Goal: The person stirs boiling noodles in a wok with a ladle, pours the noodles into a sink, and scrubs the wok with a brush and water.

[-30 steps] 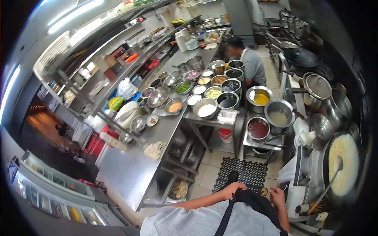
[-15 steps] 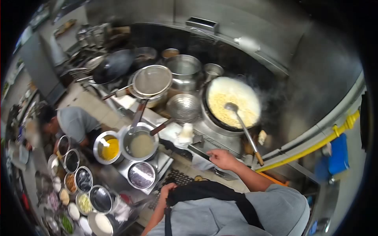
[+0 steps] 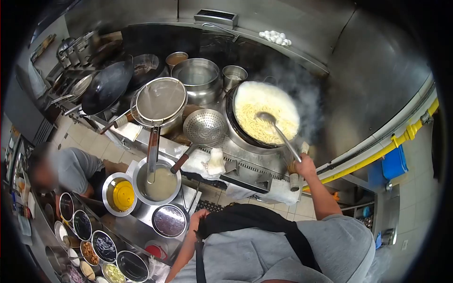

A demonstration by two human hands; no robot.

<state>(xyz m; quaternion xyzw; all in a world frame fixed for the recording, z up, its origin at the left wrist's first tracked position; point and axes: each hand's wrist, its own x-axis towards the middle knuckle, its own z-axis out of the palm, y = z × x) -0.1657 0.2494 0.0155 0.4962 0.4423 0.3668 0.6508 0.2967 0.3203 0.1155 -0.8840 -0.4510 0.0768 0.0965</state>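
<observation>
My right hand (image 3: 306,166) is closed around the handle of a long metal ladle (image 3: 287,140). The ladle's bowl rests among pale noodles (image 3: 257,126) in a large wok (image 3: 230,112) of white, foamy, steaming liquid. At my waist, my left hand (image 3: 199,215) lies against the edge of my black apron (image 3: 245,222); its fingers are mostly hidden. A bamboo brush (image 3: 293,177) stands at the stove's front edge, just left of my right hand.
Left of the wok are a perforated strainer (image 3: 205,126), a mesh strainer (image 3: 161,99) and a steel pot (image 3: 196,75). Bowls of yellow liquid (image 3: 123,195) and cloudy liquid (image 3: 163,185) stand on the counter. A person (image 3: 75,170) bends over at left, beside several ingredient containers (image 3: 104,246).
My right hand has moved from the stove's front edge to the ladle handle and closed around it. The view has shifted. My left hand stays at my waist.
</observation>
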